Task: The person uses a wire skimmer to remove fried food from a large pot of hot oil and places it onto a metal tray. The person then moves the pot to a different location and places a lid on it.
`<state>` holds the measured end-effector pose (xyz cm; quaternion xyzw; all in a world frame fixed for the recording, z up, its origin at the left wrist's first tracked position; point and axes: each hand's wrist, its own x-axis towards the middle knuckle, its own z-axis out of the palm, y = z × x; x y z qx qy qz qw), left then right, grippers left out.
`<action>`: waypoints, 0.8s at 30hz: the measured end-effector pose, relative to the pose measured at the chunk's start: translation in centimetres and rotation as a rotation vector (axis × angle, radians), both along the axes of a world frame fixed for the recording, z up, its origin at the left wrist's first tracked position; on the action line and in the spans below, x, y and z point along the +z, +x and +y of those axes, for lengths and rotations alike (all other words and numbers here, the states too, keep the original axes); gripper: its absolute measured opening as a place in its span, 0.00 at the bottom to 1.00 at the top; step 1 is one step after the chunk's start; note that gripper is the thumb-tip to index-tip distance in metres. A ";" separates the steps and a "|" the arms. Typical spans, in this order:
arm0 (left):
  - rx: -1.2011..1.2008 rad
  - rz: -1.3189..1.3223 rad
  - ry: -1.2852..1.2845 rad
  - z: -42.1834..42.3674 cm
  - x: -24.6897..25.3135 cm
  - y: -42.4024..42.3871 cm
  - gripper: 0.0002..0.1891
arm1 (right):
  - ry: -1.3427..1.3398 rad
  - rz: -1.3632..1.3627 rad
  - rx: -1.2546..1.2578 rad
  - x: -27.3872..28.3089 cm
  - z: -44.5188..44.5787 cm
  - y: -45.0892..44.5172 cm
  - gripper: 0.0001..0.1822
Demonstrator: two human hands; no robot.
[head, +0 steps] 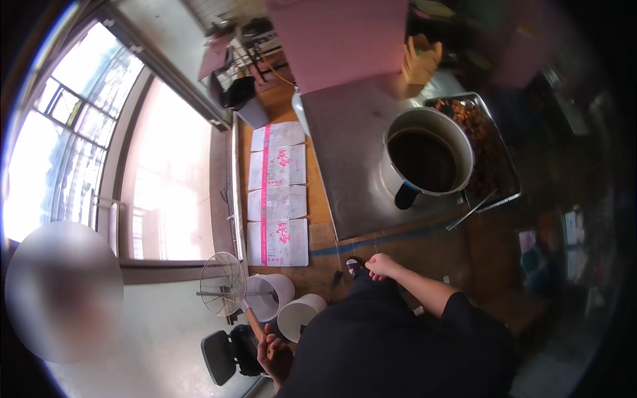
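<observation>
My left hand (272,348) is closed around the wooden handle of a wire spider strainer (223,283), whose round mesh is raised over the white buckets at the lower left. My right hand (380,266) is curled with no object visible in it, in front of my dark clothing and beside a shoe. Beyond it, a large metal pot (389,171) of dark liquid rests on a stainless steel table (343,149). Right of the pot, a metal tray (507,164) holds brown food pieces, and metal tongs (470,211) lean over its near edge.
Two white buckets (286,286) (318,301) stand near an open-lidded black bin (219,358). Flattened printed cardboard (277,199) covers the floor left of the table. A grey bin (254,114) is farther back. Cardboard containers (420,59) sit behind the pot. Blurring hides the left edge.
</observation>
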<state>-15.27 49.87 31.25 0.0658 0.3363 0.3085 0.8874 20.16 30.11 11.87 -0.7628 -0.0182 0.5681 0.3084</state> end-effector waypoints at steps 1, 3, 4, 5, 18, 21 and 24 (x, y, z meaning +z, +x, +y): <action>-0.031 -0.016 -0.021 1.0 -0.1 1.0 0.25 | 0.013 -0.019 0.076 -0.5 0.4 0.1 0.16; -0.051 0.019 -0.034 2.2 0.8 3.3 0.25 | 0.034 -0.058 0.243 -1.9 1.9 0.1 0.17; -0.072 0.025 -0.029 3.0 1.1 4.1 0.25 | 0.045 -0.262 0.427 -3.3 3.3 -0.6 0.18; -0.096 0.024 -0.021 4.1 1.2 5.4 0.25 | 0.053 -0.475 0.610 -4.7 4.8 -0.9 0.19; -0.174 0.131 0.085 23.3 0.7 15.9 0.26 | 0.366 -0.280 0.429 -2.4 23.7 7.7 0.16; -0.226 0.126 0.081 30.5 -0.2 18.5 0.27 | 0.337 -0.516 0.642 -5.8 27.5 12.0 0.14; -0.329 0.217 0.244 37.7 0.1 21.4 0.27 | -0.096 -0.420 0.456 -5.3 32.0 15.0 0.18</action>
